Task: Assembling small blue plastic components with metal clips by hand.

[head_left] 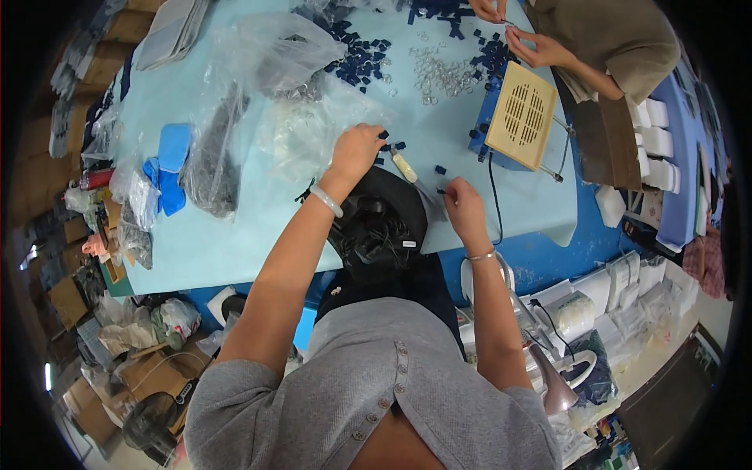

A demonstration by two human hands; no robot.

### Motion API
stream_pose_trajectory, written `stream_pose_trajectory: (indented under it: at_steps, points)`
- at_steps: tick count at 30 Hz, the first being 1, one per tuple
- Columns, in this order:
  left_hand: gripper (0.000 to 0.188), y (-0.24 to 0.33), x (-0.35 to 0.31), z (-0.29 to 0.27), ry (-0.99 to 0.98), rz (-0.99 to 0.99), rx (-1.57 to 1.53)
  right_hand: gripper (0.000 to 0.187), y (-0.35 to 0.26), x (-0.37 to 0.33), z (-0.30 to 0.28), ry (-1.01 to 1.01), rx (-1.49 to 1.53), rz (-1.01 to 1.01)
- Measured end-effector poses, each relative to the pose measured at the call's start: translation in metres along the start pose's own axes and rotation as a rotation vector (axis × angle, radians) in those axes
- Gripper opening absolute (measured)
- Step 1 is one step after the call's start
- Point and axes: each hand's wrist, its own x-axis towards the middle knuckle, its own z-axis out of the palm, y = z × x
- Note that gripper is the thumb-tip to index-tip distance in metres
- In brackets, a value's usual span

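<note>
My left hand [359, 150] is closed, its fingertips pinching a small dark blue piece [383, 135] above the table. A couple of similar navy pieces [399, 146] lie just beside it. Between my hands rests a slim tool with a pale yellow handle [404, 167]. My right hand [466, 207] is also closed, with a small dark piece [442, 192] at its fingertips; its exact kind is too small to make out. One more navy piece [440, 170] lies just beyond that hand. A black bag [399, 205] with dark cords in it sits at the table edge, close to my body.
A blue device with a beige slotted grille [521, 116] stands to the right, its black cable [493, 196] trailing down. Beyond lie clear rings [439, 74] and navy pieces [359, 59]. Plastic bags [215, 157] cover the left side. A co-worker's hands [536, 48] work at far right.
</note>
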Motion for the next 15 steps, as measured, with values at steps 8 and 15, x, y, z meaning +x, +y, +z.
stream_pose_trajectory:
  at_steps: [8,15]
  points:
    - [0.025,0.091,-0.051,-0.055,-0.207,0.278,-0.693,0.013,-0.080,-0.009,-0.061,0.078,0.632,0.176]
    - [0.018,0.112,-0.066,-0.067,-0.088,0.080,-0.909,0.016,-0.119,-0.016,-0.091,0.087,1.012,0.214]
